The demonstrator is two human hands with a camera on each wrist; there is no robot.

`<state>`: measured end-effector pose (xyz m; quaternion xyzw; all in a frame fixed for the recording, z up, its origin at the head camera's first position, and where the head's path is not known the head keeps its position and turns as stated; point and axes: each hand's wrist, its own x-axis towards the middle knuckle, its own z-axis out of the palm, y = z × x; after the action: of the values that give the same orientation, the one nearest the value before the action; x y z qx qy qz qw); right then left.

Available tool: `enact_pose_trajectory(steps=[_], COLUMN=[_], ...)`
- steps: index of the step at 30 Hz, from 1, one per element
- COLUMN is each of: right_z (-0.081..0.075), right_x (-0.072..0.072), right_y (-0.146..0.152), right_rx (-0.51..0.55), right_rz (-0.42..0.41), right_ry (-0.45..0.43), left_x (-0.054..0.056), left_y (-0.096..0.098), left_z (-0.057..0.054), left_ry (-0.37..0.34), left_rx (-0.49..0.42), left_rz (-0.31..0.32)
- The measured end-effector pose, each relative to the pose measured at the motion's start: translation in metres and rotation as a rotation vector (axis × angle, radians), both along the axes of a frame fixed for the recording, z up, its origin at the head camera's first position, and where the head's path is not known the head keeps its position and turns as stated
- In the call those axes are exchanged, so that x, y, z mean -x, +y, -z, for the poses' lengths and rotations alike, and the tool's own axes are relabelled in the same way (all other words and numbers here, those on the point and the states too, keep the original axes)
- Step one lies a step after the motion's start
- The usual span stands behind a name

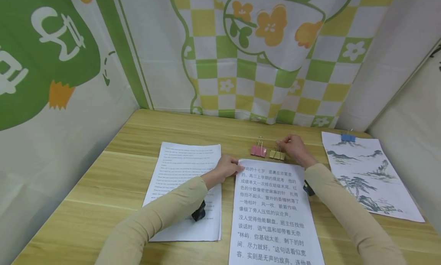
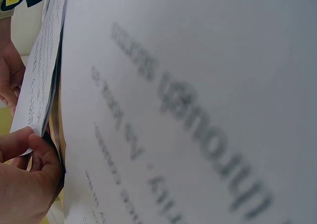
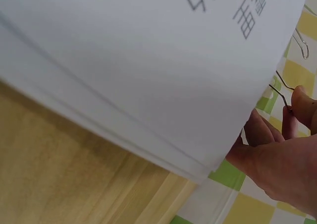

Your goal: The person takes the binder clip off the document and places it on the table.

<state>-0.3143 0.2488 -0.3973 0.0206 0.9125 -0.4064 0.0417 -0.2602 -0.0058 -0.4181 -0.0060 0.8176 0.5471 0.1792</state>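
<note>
My left hand [image 1: 225, 167] pinches the top left corner of a stack of white sheets [image 1: 268, 211] printed with large Chinese text. In the left wrist view, thumb and finger of this hand [image 2: 32, 177] grip the stack's edge. Just beyond the stack's top edge, my right hand [image 1: 295, 147] pinches the wire handle of a yellow binder clip [image 1: 277, 155]. The right wrist view shows the clip's wire handles [image 3: 282, 94] at the thumb and fingertip; its body is hidden behind the paper there. A pink binder clip [image 1: 258, 151] lies immediately left of the yellow one.
Left of the stack lies English-printed paper [image 1: 186, 173], partly under my left forearm. At the right, a sheet with a landscape painting [image 1: 372, 173] carries a blue binder clip [image 1: 348, 137] on its top edge. A patterned curtain [image 1: 227, 85] hangs behind the wooden table [image 1: 103, 177].
</note>
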Motion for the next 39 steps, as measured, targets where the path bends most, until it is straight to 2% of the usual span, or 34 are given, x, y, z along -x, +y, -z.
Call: enact_pose_trajectory(steps=[9, 18, 28, 34, 39], right_z=[0.001, 0.003, 0.003, 0.003, -0.002], right_x=[0.001, 0.003, 0.003, -0.002, -0.007], right_y=[-0.005, -0.006, -0.005, 0.007, 0.037], right_rx=[-0.031, -0.091, -0.077, -0.036, -0.031], right_rz=[0.027, 0.05, 0.071, 0.094, 0.133], right_ry=[0.005, 0.046, 0.021, 0.027, 0.057], left_x=[0.0, -0.001, 0.0, 0.0, 0.0], left_y=[0.0, 0.002, 0.003, 0.003, 0.003], left_z=[-0.001, 0.001, 0.002, 0.001, 0.001], left_ry=[-0.001, 0.061, 0.069, 0.049, 0.036], left_rx=[0.011, 0.034, 0.033, 0.032, 0.026], left_rz=[0.005, 0.008, 0.015, 0.008, 0.0])
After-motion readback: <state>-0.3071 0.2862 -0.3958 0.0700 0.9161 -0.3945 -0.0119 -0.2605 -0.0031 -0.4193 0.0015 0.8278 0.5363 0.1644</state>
